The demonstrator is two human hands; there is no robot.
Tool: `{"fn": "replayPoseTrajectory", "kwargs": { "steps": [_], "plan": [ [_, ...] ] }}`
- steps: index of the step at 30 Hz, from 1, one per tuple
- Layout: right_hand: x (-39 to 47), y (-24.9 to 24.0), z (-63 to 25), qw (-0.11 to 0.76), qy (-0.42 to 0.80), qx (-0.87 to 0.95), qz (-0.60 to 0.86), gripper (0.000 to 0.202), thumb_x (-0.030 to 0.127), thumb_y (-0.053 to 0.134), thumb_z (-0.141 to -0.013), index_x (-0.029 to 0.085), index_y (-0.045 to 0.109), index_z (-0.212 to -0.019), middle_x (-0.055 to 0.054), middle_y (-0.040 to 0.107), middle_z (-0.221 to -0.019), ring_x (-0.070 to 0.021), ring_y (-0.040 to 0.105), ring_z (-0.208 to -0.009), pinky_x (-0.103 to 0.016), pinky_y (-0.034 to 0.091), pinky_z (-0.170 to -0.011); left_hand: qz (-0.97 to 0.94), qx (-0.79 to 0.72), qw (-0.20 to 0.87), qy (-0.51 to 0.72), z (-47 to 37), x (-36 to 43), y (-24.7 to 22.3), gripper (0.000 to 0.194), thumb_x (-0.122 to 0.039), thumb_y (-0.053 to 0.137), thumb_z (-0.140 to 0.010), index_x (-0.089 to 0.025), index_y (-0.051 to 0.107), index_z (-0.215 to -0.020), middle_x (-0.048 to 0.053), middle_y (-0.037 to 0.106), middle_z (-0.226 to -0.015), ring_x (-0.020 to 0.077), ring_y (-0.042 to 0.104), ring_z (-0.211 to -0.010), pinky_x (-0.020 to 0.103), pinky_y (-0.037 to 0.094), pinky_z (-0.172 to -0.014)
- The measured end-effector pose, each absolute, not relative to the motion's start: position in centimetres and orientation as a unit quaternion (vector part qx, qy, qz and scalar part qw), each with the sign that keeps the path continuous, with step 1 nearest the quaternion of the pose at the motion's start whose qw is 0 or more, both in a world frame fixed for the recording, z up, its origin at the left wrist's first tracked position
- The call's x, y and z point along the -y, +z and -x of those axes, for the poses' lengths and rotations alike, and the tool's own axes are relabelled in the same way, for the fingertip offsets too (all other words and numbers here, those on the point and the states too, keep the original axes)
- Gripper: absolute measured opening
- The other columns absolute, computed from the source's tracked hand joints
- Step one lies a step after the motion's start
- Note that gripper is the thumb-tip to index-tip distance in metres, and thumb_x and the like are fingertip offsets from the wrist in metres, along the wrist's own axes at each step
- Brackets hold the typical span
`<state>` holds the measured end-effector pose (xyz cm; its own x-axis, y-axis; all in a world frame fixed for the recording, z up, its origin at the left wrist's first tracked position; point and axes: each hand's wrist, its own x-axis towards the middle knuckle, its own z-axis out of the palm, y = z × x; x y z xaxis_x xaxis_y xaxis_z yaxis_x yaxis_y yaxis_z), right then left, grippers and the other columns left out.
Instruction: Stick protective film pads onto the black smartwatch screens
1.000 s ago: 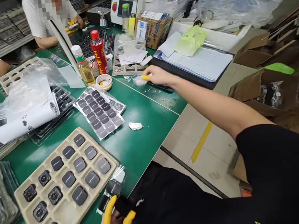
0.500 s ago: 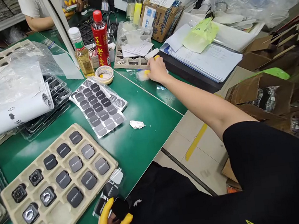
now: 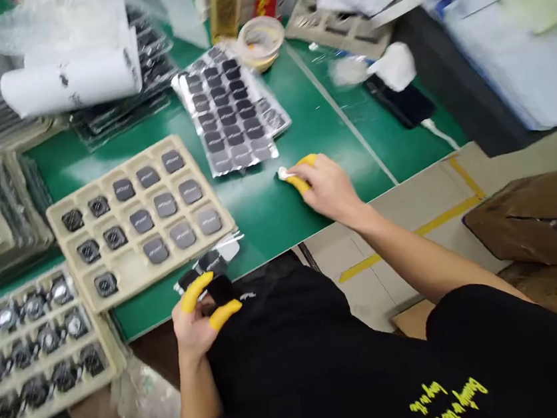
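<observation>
I have the dark square piece just beyond the near edge of the bench, gripped between the slightly parted, yellow-covered fingertips of my left hand. Beside it lies the beige tray. My right hand, pinched nearly closed, holds a small white piece near the label sheet.

Glossy green tabletop, matt beige plastic-looking tray
</observation>
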<state>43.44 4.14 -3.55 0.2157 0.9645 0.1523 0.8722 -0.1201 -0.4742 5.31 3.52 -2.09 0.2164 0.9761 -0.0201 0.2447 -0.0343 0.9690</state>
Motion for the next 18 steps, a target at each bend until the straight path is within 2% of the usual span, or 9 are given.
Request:
{"fn": "replayPoseTrajectory", "kwargs": {
  "steps": [3, 5, 7, 10, 14, 18],
  "plan": [
    [-2.8, -0.3, -40.1, 0.339, 0.067, 0.675, 0.652, 0.026, 0.029, 0.060, -0.113, 0.030, 0.078, -0.131, -0.012, 0.077, -0.111, -0.0337, 0.071, -0.100, -0.051, 0.058, -0.085, -0.631, -0.473, 0.509, 0.345, -5.3, -3.7, -1.6, 0.080, -0.073, 0.102, -0.067, -0.015, 0.085, -0.118, 0.005, 0.084, -0.074, 0.0202, 0.080, -0.057, 0.030, 0.075, -0.061],
    [-1.8, 2.2, -37.5, 0.376, 0.055, 0.746, 0.547, 0.037, 0.019, 0.066, -0.110, 0.038, 0.075, -0.140, -0.006, 0.079, -0.110, -0.0278, 0.070, -0.090, -0.045, 0.058, -0.080, -0.641, -0.452, 0.513, 0.348, -5.3, -3.8, -1.4, 0.077, -0.069, 0.103, -0.069, -0.016, 0.084, -0.122, 0.005, 0.087, -0.082, 0.0204, 0.084, -0.064, 0.029, 0.076, -0.066],
    [-1.0, 4.1, -35.1, 0.357, 0.071, 0.817, 0.448, 0.044, 0.017, 0.064, -0.111, 0.042, 0.072, -0.146, -0.003, 0.080, -0.107, -0.0244, 0.070, -0.088, -0.042, 0.056, -0.076, -0.648, -0.427, 0.520, 0.356, -5.3, -3.8, -1.0, 0.074, -0.065, 0.102, -0.073, -0.016, 0.083, -0.125, 0.005, 0.087, -0.086, 0.0205, 0.086, -0.070, 0.029, 0.077, -0.072],
    [-0.9, 5.0, -32.8, 0.286, 0.139, 0.877, 0.360, 0.041, 0.023, 0.055, -0.116, 0.041, 0.071, -0.149, -0.004, 0.080, -0.104, -0.0238, 0.074, -0.095, -0.041, 0.056, -0.076, -0.641, -0.402, 0.540, 0.369, -5.3, -3.4, -0.6, 0.074, -0.063, 0.101, -0.076, -0.016, 0.081, -0.129, 0.007, 0.088, -0.095, 0.0220, 0.088, -0.076, 0.030, 0.077, -0.071],
    [-1.5, 4.6, -31.9, 0.228, 0.195, 0.898, 0.322, 0.040, 0.026, 0.050, -0.119, 0.038, 0.070, -0.151, -0.004, 0.077, -0.095, -0.0243, 0.074, -0.097, -0.042, 0.058, -0.078, -0.604, -0.400, 0.575, 0.380, -5.1, -2.4, -0.6, 0.076, -0.066, 0.099, -0.077, -0.018, 0.080, -0.132, 0.009, 0.088, -0.109, 0.0230, 0.089, -0.084, 0.029, 0.077, -0.071],
    [-1.4, 4.5, -31.1, 0.233, 0.157, 0.914, 0.294, 0.040, 0.019, 0.050, -0.118, 0.035, 0.071, -0.148, -0.004, 0.076, -0.091, -0.0246, 0.075, -0.096, -0.041, 0.056, -0.075, -0.586, -0.387, 0.604, 0.376, -4.8, -1.6, -0.9, 0.077, -0.067, 0.098, -0.078, -0.019, 0.078, -0.133, 0.009, 0.087, -0.112, 0.0214, 0.088, -0.083, 0.026, 0.076, -0.071]
  ]
}}
